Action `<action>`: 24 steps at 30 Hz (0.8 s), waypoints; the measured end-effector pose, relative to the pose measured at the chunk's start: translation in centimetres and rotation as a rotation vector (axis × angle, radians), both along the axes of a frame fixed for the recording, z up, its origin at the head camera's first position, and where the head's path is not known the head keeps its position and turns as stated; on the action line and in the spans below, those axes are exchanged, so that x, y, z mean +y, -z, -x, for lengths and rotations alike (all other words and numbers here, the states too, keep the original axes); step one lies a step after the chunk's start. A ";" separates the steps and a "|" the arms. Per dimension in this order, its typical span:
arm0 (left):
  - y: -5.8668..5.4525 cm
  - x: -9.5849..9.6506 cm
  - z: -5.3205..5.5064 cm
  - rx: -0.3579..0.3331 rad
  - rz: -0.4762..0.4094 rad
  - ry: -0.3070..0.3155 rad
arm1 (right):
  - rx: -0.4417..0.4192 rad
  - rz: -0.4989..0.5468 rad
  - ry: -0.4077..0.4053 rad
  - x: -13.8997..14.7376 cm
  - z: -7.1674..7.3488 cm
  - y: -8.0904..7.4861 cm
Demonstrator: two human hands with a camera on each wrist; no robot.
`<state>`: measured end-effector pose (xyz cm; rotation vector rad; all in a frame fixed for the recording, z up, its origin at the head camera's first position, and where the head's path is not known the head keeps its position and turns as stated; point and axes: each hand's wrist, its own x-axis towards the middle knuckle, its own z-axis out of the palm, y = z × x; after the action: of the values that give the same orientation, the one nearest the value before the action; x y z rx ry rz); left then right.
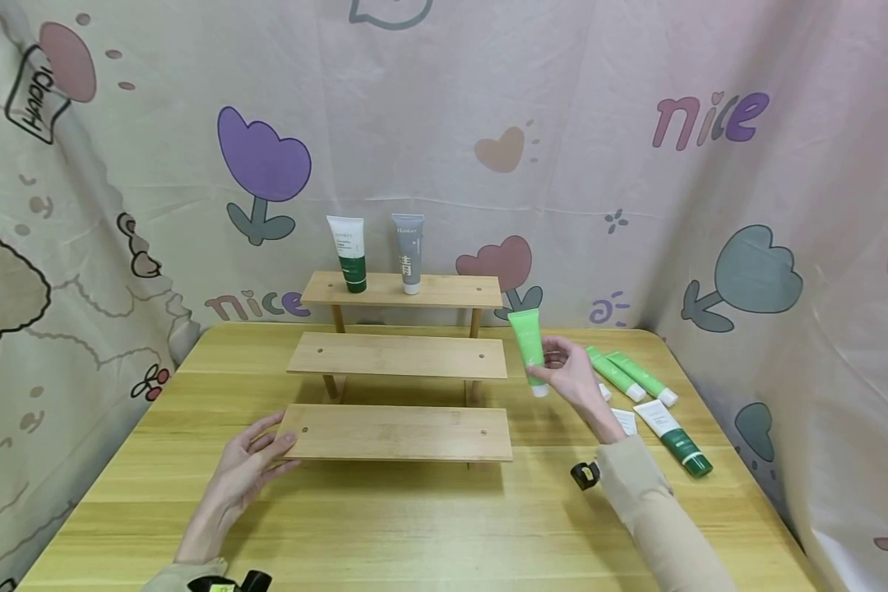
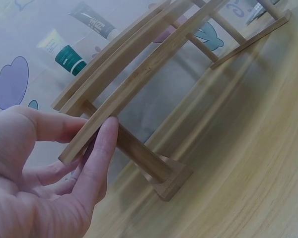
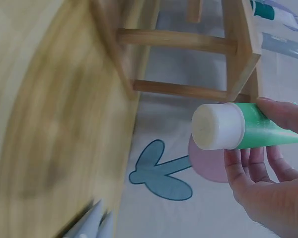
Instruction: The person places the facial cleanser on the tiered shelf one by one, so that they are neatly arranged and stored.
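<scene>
gripping rack [image 1: 400, 363] and green tube [image 1: 528, 339].
pinching bottom step [image 1: 395, 432] at left edge with left hand [image 1: 246, 462], apparently for steadiness; pinching tube, cap [image 1: 539, 390] down, with right hand [image 1: 568, 372] beside right edge of middle step [image 1: 397, 353], seemingly for standing.

Cloth backdrop [image 1: 429, 107], purple printed flower [image 1: 265, 160], wooden table [image 1: 385, 526]

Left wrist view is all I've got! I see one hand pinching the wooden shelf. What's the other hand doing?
Observer: The right hand is holding up a green tube.
Operator: Ooh! Are there any more green ones?
Observer: Yes, two more green tubes lie on the table, over to the right of the wooden shelf.
</scene>
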<state>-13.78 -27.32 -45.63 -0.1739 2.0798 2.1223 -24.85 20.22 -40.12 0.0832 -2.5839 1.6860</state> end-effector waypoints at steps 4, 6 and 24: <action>0.0 0.1 0.0 -0.004 0.012 0.003 | 0.002 0.022 0.003 -0.7 0.2 -0.9; 0.1 0.1 0.0 -0.004 0.019 0.006 | 0.021 0.031 -0.003 -0.9 0.4 -1.4; 0.2 -0.2 0.0 0.014 -0.023 0.003 | 0.087 0.072 -0.002 -2.8 1.8 -4.6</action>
<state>-13.79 -27.50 -45.82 -0.1527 2.0613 2.1505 -26.69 17.39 -35.54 0.1517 -2.4593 1.7337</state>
